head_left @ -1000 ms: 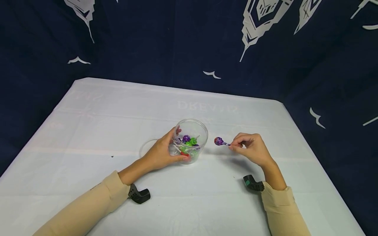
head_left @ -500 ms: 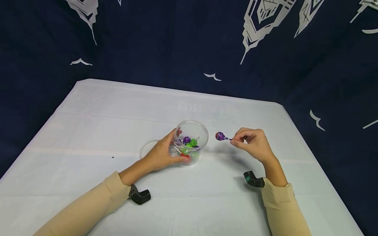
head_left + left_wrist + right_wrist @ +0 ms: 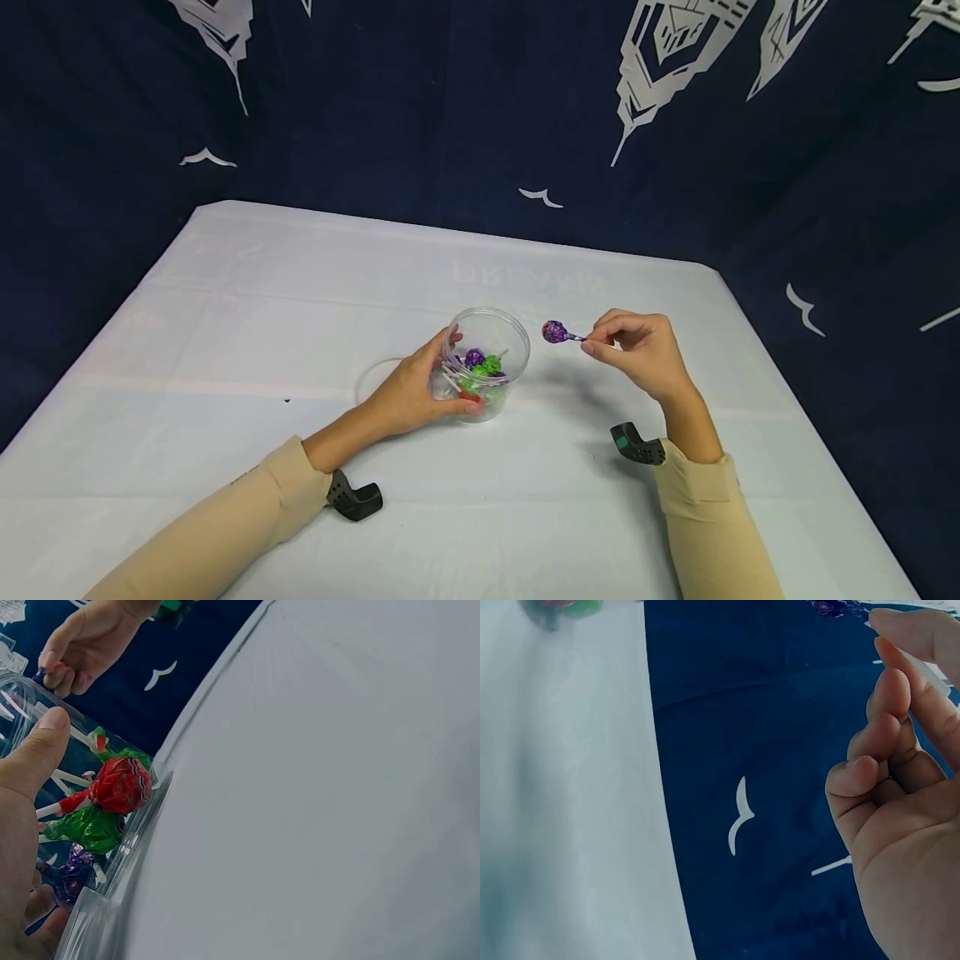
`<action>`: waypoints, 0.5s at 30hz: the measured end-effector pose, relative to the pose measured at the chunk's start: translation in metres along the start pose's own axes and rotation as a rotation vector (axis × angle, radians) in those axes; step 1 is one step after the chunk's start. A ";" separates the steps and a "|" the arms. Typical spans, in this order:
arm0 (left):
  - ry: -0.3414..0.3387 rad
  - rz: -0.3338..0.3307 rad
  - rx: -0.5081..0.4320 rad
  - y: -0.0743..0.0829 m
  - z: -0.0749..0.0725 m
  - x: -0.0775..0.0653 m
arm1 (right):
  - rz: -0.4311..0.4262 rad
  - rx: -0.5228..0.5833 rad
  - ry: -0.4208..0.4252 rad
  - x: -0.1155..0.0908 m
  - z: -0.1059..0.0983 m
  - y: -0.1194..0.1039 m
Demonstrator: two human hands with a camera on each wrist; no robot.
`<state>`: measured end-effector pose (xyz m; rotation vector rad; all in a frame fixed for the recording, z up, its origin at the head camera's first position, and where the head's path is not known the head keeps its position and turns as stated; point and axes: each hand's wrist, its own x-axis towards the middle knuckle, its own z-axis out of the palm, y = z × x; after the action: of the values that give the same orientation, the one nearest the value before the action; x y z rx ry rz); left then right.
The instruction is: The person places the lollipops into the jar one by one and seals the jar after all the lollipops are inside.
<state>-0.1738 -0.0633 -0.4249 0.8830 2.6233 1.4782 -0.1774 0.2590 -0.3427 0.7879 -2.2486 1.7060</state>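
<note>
My left hand (image 3: 411, 387) grips a clear plastic jar (image 3: 517, 379) from its left side, the thumb at the front. Several wrapped lollipops lie inside. The left wrist view shows a red lollipop (image 3: 120, 785), a green lollipop (image 3: 90, 829) and a purple lollipop (image 3: 69, 879) through the wall. To the right of the open-topped jar, my right hand (image 3: 641, 354) pinches another purple lollipop (image 3: 555, 332) by its stick end between thumb and forefinger. That lollipop is held in the air, its head pointing left toward the jar, apart from it.
A clear round rim, perhaps a lid (image 3: 360, 379), lies on the white table (image 3: 300, 275), partly hidden by the left hand. A dark speck (image 3: 287, 401) is further left. A dark blue patterned cloth (image 3: 420, 100) hangs behind the table.
My right hand has lifted the pinched lollipop a little up and away, level with the jar's rim, and shifted slightly left at the end. My left hand and the jar stay in place.
</note>
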 end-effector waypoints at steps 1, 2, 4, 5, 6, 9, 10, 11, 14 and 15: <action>0.001 -0.001 -0.001 0.000 0.000 0.000 | -0.002 0.005 0.001 0.002 0.001 -0.001; 0.001 -0.001 0.000 0.000 0.000 0.000 | -0.005 0.010 0.002 0.003 0.003 -0.002; 0.002 -0.005 0.000 0.000 0.000 0.000 | -0.008 0.018 0.003 0.006 0.005 -0.003; 0.002 -0.007 0.003 0.000 0.000 0.000 | -0.011 0.024 0.002 0.008 0.006 -0.003; 0.002 -0.009 0.005 0.000 0.000 0.000 | -0.016 0.028 0.001 0.009 0.007 -0.004; 0.000 -0.014 0.003 0.000 0.000 0.000 | -0.029 0.053 -0.007 0.012 0.010 -0.005; 0.000 -0.016 0.002 0.000 0.000 0.000 | -0.033 0.061 -0.011 0.013 0.011 -0.005; 0.001 -0.016 0.002 0.000 0.000 0.000 | -0.037 0.069 -0.016 0.014 0.012 -0.004; 0.000 -0.013 0.002 0.000 -0.001 0.000 | -0.044 0.081 -0.030 0.018 0.016 -0.004; -0.001 -0.011 0.002 0.000 -0.001 0.000 | -0.047 0.082 -0.034 0.019 0.017 -0.004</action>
<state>-0.1734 -0.0640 -0.4244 0.8677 2.6252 1.4730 -0.1884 0.2367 -0.3362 0.8861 -2.1764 1.7859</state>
